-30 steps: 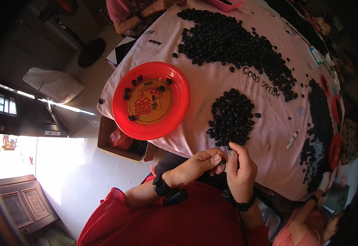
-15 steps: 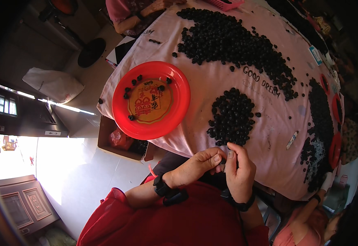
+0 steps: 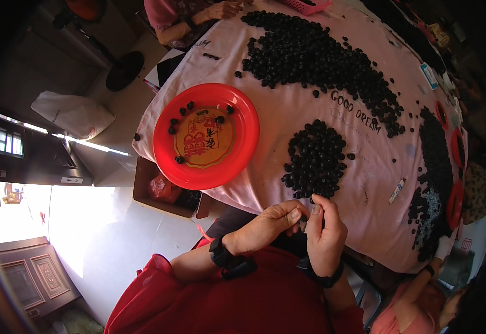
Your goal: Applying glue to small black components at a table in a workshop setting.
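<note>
At the table's near edge, my left hand (image 3: 270, 225) is closed in a pinch on a small black round piece (image 3: 303, 219), mostly covered by thumb and fingers. My right hand (image 3: 326, 234) is closed right beside it, index finger and thumb together; what they grip is too small to make out. Just beyond my fingertips lies a small heap of black round pieces (image 3: 315, 156) like caps or beads. Left of that heap sits a red plate (image 3: 243, 150) with a yellow patterned middle and several black pieces on it.
A large pile of black pieces (image 3: 310, 55) covers the far side of the pink tablecloth (image 3: 265, 111). More dark parts (image 3: 438, 150) and red plates (image 3: 454, 206) line the right. Co-workers' arms (image 3: 198, 19) reach in at far left and lower right (image 3: 421, 295). A cardboard box (image 3: 148, 189) stands below the table.
Both hands stay almost in place, with only slight finger movement around the small black piece. At far left, the co-worker's hand has shifted a little.
</note>
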`<state>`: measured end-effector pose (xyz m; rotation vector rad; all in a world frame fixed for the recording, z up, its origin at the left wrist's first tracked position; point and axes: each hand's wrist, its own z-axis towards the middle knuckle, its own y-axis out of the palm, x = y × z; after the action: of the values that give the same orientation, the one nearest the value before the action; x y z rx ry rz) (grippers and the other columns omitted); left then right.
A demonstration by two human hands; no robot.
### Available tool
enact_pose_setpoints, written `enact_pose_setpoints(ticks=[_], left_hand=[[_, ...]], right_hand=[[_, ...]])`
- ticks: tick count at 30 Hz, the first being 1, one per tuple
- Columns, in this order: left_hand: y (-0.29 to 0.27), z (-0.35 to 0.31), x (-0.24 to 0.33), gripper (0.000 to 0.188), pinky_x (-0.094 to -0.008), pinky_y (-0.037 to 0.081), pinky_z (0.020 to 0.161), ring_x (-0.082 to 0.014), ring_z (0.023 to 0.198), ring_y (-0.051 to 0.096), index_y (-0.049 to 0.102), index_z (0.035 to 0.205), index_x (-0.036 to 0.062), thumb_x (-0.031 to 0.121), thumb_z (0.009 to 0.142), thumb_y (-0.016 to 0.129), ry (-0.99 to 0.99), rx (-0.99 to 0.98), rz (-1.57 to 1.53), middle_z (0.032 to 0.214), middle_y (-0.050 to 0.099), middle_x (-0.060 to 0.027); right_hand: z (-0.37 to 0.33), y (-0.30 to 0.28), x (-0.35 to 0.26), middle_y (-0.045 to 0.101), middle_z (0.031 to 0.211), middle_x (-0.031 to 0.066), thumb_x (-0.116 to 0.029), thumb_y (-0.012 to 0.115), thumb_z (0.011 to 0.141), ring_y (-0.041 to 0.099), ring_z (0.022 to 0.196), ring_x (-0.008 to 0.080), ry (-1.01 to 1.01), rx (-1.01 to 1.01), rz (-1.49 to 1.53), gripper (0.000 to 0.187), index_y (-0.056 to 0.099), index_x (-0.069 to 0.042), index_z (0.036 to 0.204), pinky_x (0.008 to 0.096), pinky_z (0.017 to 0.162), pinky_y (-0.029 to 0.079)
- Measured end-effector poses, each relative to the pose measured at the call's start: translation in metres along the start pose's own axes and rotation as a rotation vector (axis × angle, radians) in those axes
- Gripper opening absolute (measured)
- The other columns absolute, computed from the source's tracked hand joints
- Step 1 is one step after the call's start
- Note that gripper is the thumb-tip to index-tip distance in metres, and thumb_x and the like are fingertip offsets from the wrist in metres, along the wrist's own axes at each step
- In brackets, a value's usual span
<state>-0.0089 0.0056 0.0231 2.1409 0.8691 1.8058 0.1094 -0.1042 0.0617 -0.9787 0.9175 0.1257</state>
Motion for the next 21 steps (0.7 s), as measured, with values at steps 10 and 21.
enact_pose_setpoints(ticks=[10, 21], left_hand=[[-0.001, 0.000, 0.000, 0.033, -0.0216, 0.042, 0.077, -0.0054, 0.079, 0.049, 0.061, 0.111, 0.0061, 0.033, 0.108, 0.042, -0.009, 0.039, -0.018, 0.088, 0.053, 0.0044], [-0.006, -0.001, -0.002, 0.035, -0.0314, 0.054, 0.087, -0.0138, 0.094, 0.066, 0.064, 0.112, 0.0015, 0.032, 0.105, 0.048, -0.084, 0.004, -0.281, 0.098, 0.065, -0.0050]], right_hand=[[-0.002, 0.005, 0.003, 0.069, 0.085, 0.0185, -0.002, 0.056, 0.094, 0.068, 0.071, 0.0332, 0.067, -0.005, 0.017, 0.019, 0.065, -0.001, 0.110, 0.0389, 0.061, 0.052], [0.009, -0.015, 0.008, 0.059, 0.072, 0.0044, -0.003, 0.051, 0.101, 0.051, 0.057, 0.0095, 0.096, 0.139, 0.080, 0.018, 0.064, 0.001, 0.112, 0.0270, 0.052, 0.043]])
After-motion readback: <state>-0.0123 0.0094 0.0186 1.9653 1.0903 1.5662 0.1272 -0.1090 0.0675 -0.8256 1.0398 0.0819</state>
